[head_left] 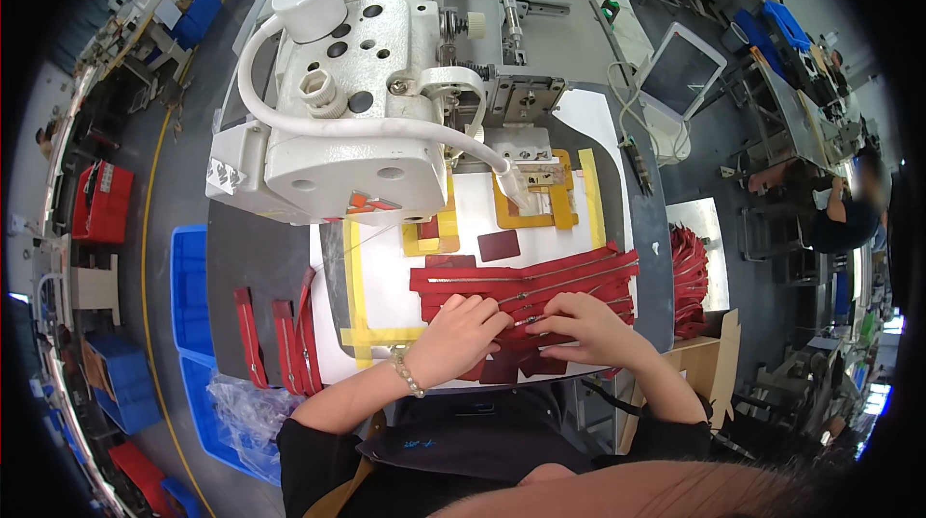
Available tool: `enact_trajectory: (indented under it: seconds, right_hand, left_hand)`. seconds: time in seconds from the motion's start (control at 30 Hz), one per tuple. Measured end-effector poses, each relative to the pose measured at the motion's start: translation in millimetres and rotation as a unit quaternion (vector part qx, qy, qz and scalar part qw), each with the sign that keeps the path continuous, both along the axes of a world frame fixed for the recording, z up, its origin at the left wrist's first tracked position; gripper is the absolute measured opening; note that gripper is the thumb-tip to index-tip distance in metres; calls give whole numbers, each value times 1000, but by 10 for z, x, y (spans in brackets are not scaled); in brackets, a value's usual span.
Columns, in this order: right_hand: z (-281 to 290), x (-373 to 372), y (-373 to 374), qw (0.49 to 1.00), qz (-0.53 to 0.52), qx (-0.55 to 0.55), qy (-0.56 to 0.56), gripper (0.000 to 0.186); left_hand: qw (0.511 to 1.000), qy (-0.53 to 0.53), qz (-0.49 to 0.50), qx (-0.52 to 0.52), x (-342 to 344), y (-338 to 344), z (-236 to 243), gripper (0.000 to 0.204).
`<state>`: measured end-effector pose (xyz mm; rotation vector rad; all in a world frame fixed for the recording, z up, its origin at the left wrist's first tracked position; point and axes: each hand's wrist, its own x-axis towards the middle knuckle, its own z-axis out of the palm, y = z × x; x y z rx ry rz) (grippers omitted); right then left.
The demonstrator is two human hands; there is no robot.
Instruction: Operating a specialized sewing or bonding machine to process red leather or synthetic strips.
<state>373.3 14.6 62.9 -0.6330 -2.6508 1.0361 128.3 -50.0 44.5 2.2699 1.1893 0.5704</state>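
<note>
Several red zippers [526, 277] with metal teeth lie side by side across the white work surface in front of me. My left hand [463, 330] bends its fingers around a zipper at the near side of this bunch. Close to it on the right, my right hand [584, 327] pinches the same zipper near its slider. Parts of the zipper are hidden under my fingers. Small dark red fabric patches [499, 247] rest beyond the zippers, and more pieces show below my hands at the table's near edge.
A white sewing machine [357, 122] stands just beyond, with a yellow clamp frame [526, 221] under its head. More red zippers [299, 354] hang over the left edge. A zipper pile [688, 277] is at right. Blue bins [190, 296] stand at left, a screen [683, 69] at far right.
</note>
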Motion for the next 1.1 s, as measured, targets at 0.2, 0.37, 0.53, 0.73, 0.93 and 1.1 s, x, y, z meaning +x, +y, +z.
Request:
enact_trajectory:
  seconds: [0.2, 0.37, 0.53, 0.73, 0.93, 1.1]
  right_hand:
    - [-37, -137, -52, 1000, 5, 12, 7, 36]
    - [-92, -168, -49, 999, 17, 38, 3, 31]
    - [-6, -198, -45, 999, -3, 41, 4, 28]
    - [161, -63, 76, 999, 18, 34, -11, 28]
    - [430, 5, 203, 946, -62, -310, -72, 26]
    - [805, -33, 519, 901, -121, -367, -198, 45]
  left_hand:
    - [999, 10, -20, 31, 70, 14, 2, 27]
    - [998, 46, -18, 23, 113, -11, -16, 23]
    - [1000, 10, -19, 1, 84, 17, 65, 21]
    - [991, -114, -17, -64, 12, 93, 314, 20]
    - [989, -134, 16, -54, -147, 186, 558, 23]
    - [985, -24, 107, 135, -300, 286, 533, 14]
